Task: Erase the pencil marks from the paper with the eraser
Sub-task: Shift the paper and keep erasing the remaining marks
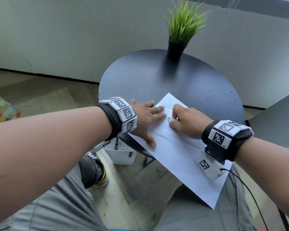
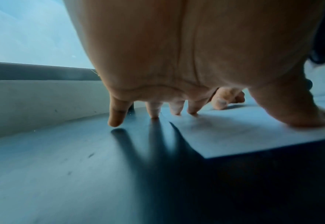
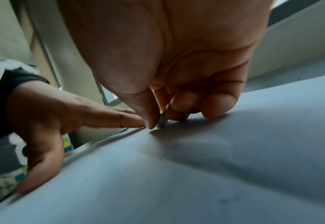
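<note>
At the centre of the head view, the left hand (image 1: 147,117) lies flat with fingers spread, pressing the left edge of the paper (image 1: 177,147) against the round dark table (image 1: 157,77). The right hand (image 1: 185,124), just right of it, has its fingers curled, pinching the small eraser (image 3: 162,119) tip-down on the paper's upper part, near faint pencil marks (image 1: 169,108).

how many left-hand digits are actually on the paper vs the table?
3 on the paper: thumb, two fingers. The other two touch the table. Left hand.
</note>
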`<state>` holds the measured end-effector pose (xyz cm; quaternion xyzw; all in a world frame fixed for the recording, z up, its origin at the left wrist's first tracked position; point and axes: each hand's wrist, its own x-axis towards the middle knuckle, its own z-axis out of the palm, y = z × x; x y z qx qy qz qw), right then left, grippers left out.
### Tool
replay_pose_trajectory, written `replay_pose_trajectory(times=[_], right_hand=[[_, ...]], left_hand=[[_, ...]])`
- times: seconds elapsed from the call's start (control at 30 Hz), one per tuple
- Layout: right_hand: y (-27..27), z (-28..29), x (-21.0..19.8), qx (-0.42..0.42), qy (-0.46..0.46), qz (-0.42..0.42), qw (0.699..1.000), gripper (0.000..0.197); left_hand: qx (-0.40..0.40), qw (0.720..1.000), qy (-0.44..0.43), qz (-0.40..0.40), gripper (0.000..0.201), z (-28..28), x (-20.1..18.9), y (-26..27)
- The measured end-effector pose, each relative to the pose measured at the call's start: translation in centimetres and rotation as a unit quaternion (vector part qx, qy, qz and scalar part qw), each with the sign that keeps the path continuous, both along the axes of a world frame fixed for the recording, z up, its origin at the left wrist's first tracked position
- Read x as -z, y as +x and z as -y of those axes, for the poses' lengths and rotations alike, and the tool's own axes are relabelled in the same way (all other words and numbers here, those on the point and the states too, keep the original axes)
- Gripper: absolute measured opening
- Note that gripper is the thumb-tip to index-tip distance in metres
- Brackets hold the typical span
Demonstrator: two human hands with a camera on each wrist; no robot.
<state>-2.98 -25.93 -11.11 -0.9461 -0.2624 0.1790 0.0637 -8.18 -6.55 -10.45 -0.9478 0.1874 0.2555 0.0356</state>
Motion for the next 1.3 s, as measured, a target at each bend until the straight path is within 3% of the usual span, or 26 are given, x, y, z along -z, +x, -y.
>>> replay_pose_trajectory(times=[0.1, 0.23, 0.3, 0.43, 0.5, 0.67, 0.9, 1.1, 1.23, 1.3], right_hand=[[-1.0, -0.3, -0.5, -0.029, -0.006, 0.036, 0.999, 0.022], [-4.4, -1.3, -0.7, -0.206, -0.003, 0.003, 0.979, 0.018], [-2.9, -1.2, -1.0, -0.156, -0.003, 0.001, 0.988, 0.019], [1.1, 0.0, -1.5, 0.035, 0.039, -0.006, 0.999, 0.021], [0.9, 0.0, -1.4, 0.029, 0.077, -0.024, 0.996, 0.023], [-0.6, 0.0, -0.3, -0.084, 0.046, 0.03, 0.995, 0.02], [-1.2, 1.6, -0.7, -0.154, 0.056, 0.051, 0.985, 0.018], [-0.7, 0.7, -1.3, -0.021, 0.054, 0.037, 0.998, 0.019], [-3.9, -0.4, -0.9, -0.176, 0.068, -0.02, 0.982, 0.021], [-4.2, -0.5, -0.5, -0.232, 0.062, -0.037, 0.97, 0.012]], left_hand=[[-0.001, 1.0, -0.013, 0.011, 0.128, -0.4, 0.9, 0.0], [0.001, 1.0, -0.013, 0.001, 0.132, -0.4, 0.9, 0.1], [-0.001, 1.0, -0.008, -0.001, 0.132, -0.3, 0.7, 0.2], [-0.013, 1.0, -0.001, -0.013, 0.134, -0.3, 0.6, 0.4], [-0.019, 1.0, -0.001, -0.022, 0.134, -0.4, 0.6, 0.5], [-0.029, 0.999, 0.001, -0.042, 0.133, -0.6, 0.2, 0.8], [-0.032, 0.998, 0.001, -0.054, 0.132, -0.5, -0.2, 0.6], [-0.033, 0.998, 0.013, -0.061, 0.131, 0.0, -1.1, 0.3], [-0.028, 0.998, 0.018, -0.053, 0.129, 0.5, -1.8, 0.0], [-0.028, 0.998, 0.019, -0.052, 0.129, 0.5, -1.8, 0.0]])
